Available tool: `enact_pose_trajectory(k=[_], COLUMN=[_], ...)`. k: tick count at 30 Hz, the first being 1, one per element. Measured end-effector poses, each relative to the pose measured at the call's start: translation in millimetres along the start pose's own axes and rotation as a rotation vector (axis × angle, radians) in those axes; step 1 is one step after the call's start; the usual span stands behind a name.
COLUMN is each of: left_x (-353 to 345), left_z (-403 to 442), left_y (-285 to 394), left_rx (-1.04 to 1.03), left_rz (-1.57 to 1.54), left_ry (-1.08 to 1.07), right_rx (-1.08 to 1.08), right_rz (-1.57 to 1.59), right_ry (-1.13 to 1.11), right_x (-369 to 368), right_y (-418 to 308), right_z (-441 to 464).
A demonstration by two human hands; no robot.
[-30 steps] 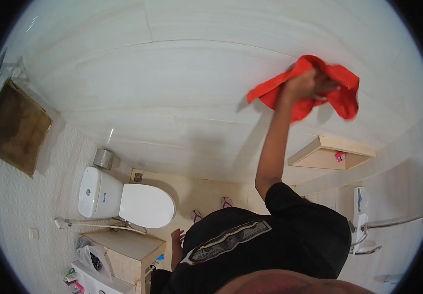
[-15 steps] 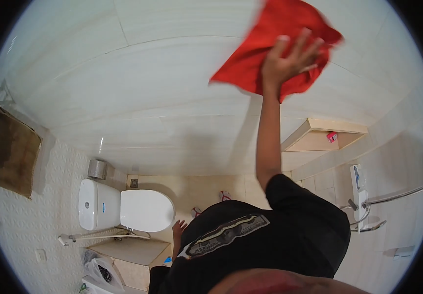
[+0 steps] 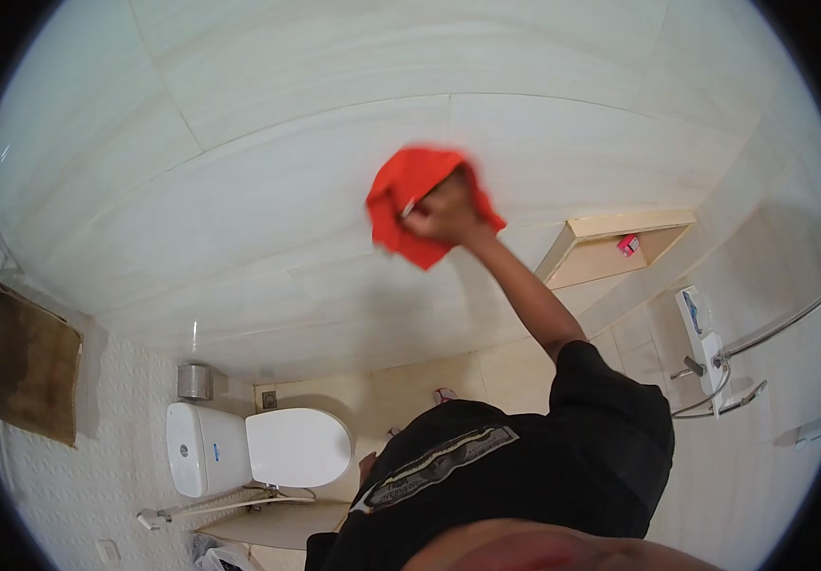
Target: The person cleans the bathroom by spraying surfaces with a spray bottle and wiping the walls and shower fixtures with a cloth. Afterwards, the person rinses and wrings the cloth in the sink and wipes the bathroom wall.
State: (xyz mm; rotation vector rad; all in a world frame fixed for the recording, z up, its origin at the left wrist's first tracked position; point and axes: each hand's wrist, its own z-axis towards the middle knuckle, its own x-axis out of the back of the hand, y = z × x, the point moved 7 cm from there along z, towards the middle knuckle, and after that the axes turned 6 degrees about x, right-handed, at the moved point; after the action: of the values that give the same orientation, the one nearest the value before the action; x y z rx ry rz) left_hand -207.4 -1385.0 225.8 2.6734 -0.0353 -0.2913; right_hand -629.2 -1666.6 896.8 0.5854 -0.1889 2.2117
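Note:
A red cloth [image 3: 399, 195], bunched and slightly blurred, lies against the pale tiled wall [image 3: 268, 190]. My right hand [image 3: 447, 214] is closed on it, with the arm stretched out from the black sleeve. Low beside my black shirt, my left hand [image 3: 367, 466] shows only in small part, close to the white toilet [image 3: 298, 447]; its fingers are hidden.
A wall niche [image 3: 577, 262] holding a small pink item [image 3: 628, 245] is right of my forearm. Shower fittings [image 3: 712, 359] are at the right. A paper holder [image 3: 195, 383], a hose [image 3: 206, 509] and a brown panel [image 3: 28, 362] are at the left.
My right hand, spread flat on the cloth half a second ago, has moved left and down and closed on it. The cloth has bunched up. My left hand has become mostly hidden.

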Motion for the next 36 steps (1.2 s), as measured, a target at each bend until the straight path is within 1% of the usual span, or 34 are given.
enact_pose_trajectory(k=[1,2,3,4,5,6,7,9,11,12,13,14,15,16,19,20,21,24,25,27,29,30,33,35,36], left_x=[-2.2,-4.4,-6.9,-10.9,-13.9,-18.2,-18.7,-46.4,-18.8,-12.5,-13.4,-15.3,-16.9,-19.7,-23.1,-23.6,-23.9,-24.0,-23.7,-21.8,-21.0,-21.9,-29.2,-37.4,-40.9], left_z=[1.6,2.2,3.0,3.7,2.8,-0.3,0.7,-30.0,7.4,14.8,14.1,13.7,11.9,10.3,5.8,3.5,1.9,-2.9,-5.1,-9.9,-14.8,-15.0,-15.8,-11.7,-9.9], left_y=[4.1,7.6,9.8,13.7,19.6,26.8,32.6,64.2,42.6,37.9,41.2,43.6,46.8,49.0,55.9,54.3,55.2,62.7,62.7,63.3,65.4,69.1,72.7,73.2,72.5], left_rx=[0.003,0.003,0.014,0.025,0.034,0.042,0.051,-0.337,-0.168,-0.14,-0.137,-0.14,-0.143,-0.147,-0.162,-0.161,-0.164,-0.169,-0.169,-0.165,-0.158,-0.157,-0.156,-0.164,-0.168], left_rz=[-0.003,-0.01,-0.019,-0.025,-0.025,-0.025,-0.023,0.007,0.12,0.168,0.198,0.224,0.25,0.277,0.361,0.38,0.4,0.459,0.474,0.493,0.51,0.517,0.532,0.544,0.549], left_ry=[-0.01,-0.024,-0.024,-0.027,-0.009,0.008,0.022,-0.29,-0.09,-0.041,-0.02,-0.011,-0.003,0.001,0.01,0.014,0.02,0.025,0.029,0.039,0.048,0.051,0.046,0.038,0.036], right_rx=[-0.093,-0.192,-0.195,-0.339,-0.404,-0.472,-0.466,-0.455,-0.475,-0.486,-0.525,-0.614,-0.624,-0.61,-0.771,-0.763,-0.707,-0.564,-0.542,-0.582,-0.528,-0.491,-0.534,-0.584,-0.602], right_rz=[-0.324,-0.369,-0.672,-0.658,-0.626,-0.594,-0.646,-0.754,-0.731,-0.708,-0.668,-0.603,-0.512,-0.603,0.324,0.159,0.072,-0.112,-0.12,0.066,-0.203,-0.34,-0.279,-0.25,-0.214], right_ry=[0.108,0.337,0.446,0.563,0.662,0.712,0.69,0.631,0.487,0.405,0.272,0.127,0.049,-0.108,-0.05,-0.182,-0.129,0.04,0.088,0.062,0.105,0.125,0.212,0.077,0.044], right_x=[49.2,95.6,119.1,148.5,171.2,181.6,177.7,156.3,111.2,82.2,44.7,9.8,-15.7,-37.7,-29.0,-35.0,-29.4,36.6,64.9,102.0,106.6,108.1,90.8,54.8,38.0], right_y=[1.7,7.0,28.8,47.1,55.5,56.9,59.6,68.6,52.2,41.7,37.1,29.1,15.6,6.8,4.9,18.4,29.2,28.6,25.6,27.0,36.5,37.5,30.5,24.8,14.9], right_z=[29.3,55.5,59.5,65.9,70.7,71.4,67.4,45.7,8.7,-19.3,-57.9,-93.7,-120.3,-143.3,-136.2,-136.1,-133.9,-42.2,-5.8,45.8,61.1,66.3,43.9,4.6,-16.0])
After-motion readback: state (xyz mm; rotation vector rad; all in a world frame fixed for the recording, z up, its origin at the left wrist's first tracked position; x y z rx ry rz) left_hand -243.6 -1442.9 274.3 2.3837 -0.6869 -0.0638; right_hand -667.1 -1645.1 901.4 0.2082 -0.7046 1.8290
